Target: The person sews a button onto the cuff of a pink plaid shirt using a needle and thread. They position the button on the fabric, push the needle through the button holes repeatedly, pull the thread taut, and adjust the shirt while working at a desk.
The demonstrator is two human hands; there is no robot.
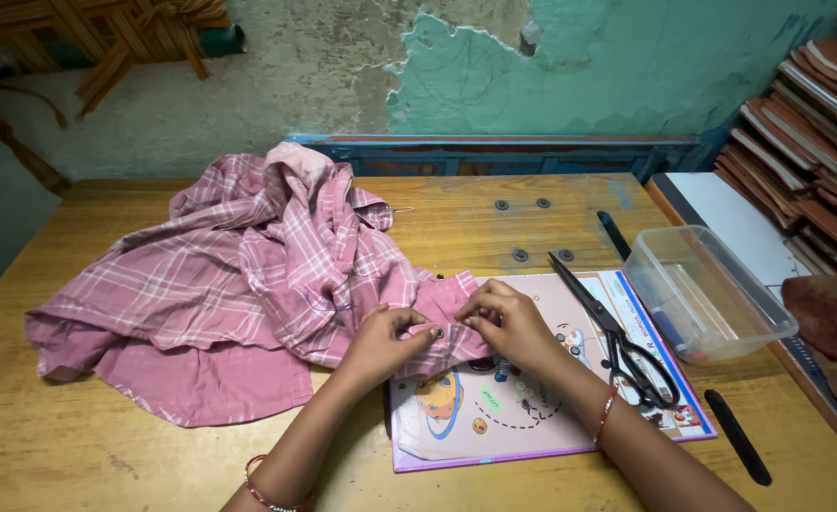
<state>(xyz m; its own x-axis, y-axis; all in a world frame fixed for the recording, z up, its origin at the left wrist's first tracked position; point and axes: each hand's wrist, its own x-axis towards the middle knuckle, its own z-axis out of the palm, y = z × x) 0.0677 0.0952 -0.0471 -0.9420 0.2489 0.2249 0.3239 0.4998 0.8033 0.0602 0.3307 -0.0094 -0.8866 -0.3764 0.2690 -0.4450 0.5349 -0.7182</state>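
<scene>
On the wooden counter [77,446], a pink plaid shirt [248,284] lay crumpled, most of it spread to the left, one edge pulled over a pink illustrated board [532,427]. Both hands met at that edge. Left hand [381,339] pinched a fold of the cloth between thumb and fingers; right hand [509,322] was curled, fingertips pressed to the same fold, just beside the left. A small dark spot, maybe a button, sat on the fabric between the fingertips; too small to tell for sure. Whether a needle was held could not be told.

Black scissors [618,337] lay on the board just right of the right hand, blades pointing away toward the wall. A clear plastic box [712,294] sat further right, near the counter edge, with a stack of worn books [817,123] behind it. A dark flat strip [739,438] lay near the front edge.

Risks, as judged: the pinch was small, so the fold could slip out if the bulk of the shirt dragged it left. The right wrist was near the scissors, so a sideways sweep could knock them. If a needle was in play, the close fingertips could get pricked.
</scene>
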